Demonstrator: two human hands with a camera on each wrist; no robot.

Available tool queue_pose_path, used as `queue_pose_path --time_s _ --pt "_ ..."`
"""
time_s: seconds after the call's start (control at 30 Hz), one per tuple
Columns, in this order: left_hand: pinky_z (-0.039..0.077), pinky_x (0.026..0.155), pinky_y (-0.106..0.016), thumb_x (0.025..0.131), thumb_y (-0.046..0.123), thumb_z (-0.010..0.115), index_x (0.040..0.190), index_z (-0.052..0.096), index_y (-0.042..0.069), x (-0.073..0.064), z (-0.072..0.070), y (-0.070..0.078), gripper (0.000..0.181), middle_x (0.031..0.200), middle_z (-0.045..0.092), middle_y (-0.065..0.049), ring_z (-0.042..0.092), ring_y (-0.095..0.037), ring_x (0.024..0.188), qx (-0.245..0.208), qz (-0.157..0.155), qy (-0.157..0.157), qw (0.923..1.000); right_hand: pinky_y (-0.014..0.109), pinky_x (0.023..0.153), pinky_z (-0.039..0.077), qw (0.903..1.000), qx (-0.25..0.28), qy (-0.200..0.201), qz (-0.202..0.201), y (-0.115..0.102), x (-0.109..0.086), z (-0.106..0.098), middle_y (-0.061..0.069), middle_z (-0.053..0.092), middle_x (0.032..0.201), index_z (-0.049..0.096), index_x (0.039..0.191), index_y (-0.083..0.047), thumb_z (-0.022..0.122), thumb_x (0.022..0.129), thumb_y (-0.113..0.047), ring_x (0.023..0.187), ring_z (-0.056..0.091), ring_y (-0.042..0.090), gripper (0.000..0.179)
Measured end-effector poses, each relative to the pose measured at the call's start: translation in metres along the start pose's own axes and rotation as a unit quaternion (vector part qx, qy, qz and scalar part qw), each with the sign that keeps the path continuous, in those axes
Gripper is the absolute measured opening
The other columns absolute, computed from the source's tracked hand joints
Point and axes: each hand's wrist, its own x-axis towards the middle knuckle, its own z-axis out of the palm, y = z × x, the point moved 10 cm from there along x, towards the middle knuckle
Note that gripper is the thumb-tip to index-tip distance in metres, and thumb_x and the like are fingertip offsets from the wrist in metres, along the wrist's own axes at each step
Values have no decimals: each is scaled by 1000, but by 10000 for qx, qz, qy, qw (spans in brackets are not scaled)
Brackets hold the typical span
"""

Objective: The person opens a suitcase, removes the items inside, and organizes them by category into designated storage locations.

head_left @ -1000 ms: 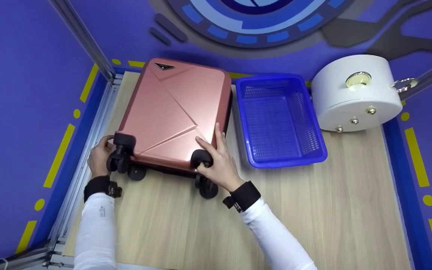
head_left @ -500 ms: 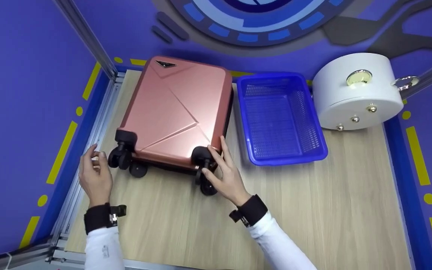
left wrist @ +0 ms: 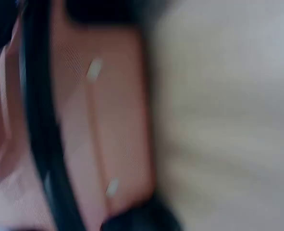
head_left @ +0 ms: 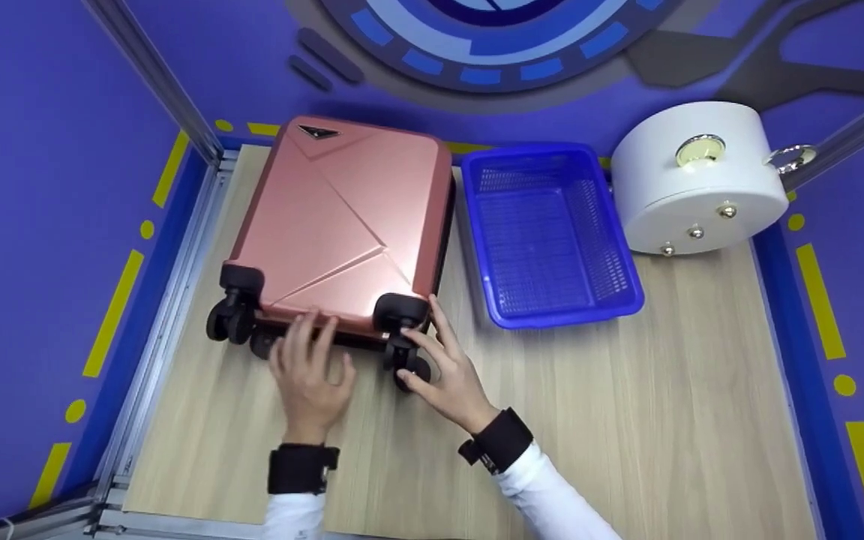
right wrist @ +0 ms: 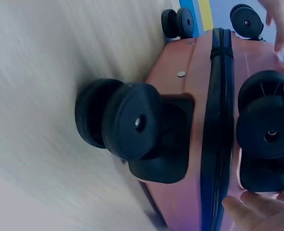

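Note:
A rose-pink hard-shell suitcase [head_left: 349,217] lies flat on the wooden board, its black wheels toward me. My left hand [head_left: 312,386] is at the middle of its near end, fingers spread and fingertips right at the shell's edge. Around the near right wheel [head_left: 402,352] is my right hand [head_left: 453,382]: thumb and index fingertip are at the wheel, another finger reaches along the suitcase's side. In the right wrist view a black zipper [right wrist: 218,125] runs between the pairs of wheels, and fingertips [right wrist: 242,211] rest by the wheel mount. The left wrist view is blurred, with no hand showing.
A blue plastic basket [head_left: 487,281] stands just right of the suitcase. Beyond it, a white round case [head_left: 702,180] with metal studs and a ring handle leans near the back right corner. Blue printed walls and a metal rail [head_left: 169,315] border the board [head_left: 552,435].
My left hand has left the far-left wheel, drawn back, then moved right to the suitcase's near edge. My right hand has slid slightly nearer me along the right wheel. The suitcase stays in place.

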Motion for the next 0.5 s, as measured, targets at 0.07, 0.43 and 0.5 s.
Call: queue_pose_path --time_s 0.07,0.43,0.5 --pt "27 110 -72 84 28 65 145 58 13 -10 13 10 64 157 47 -14 43 -41 142 -41 131 -282 9995 53 103 51 9997 225 122 -18 -2 -1 0 33 21 165 64 140 -10 84 87 -10 144 43 47 56" --pt "20 114 -74 64 20 91 161 35 15 -35 50 18 112 172 20 -13 14 -34 159 154 229 -913 9954 40 66 62 9804 1646 806 729 -12 4 -3 42 22 160 69 121 14 74 76 26 118 62 51 46" --pt "19 115 -73 67 20 91 160 35 15 -35 50 18 109 172 20 -12 13 -34 159 212 209 -868 9958 44 66 62 9784 1695 878 791 -22 8 -7 44 22 158 67 119 17 72 74 29 117 62 52 47"
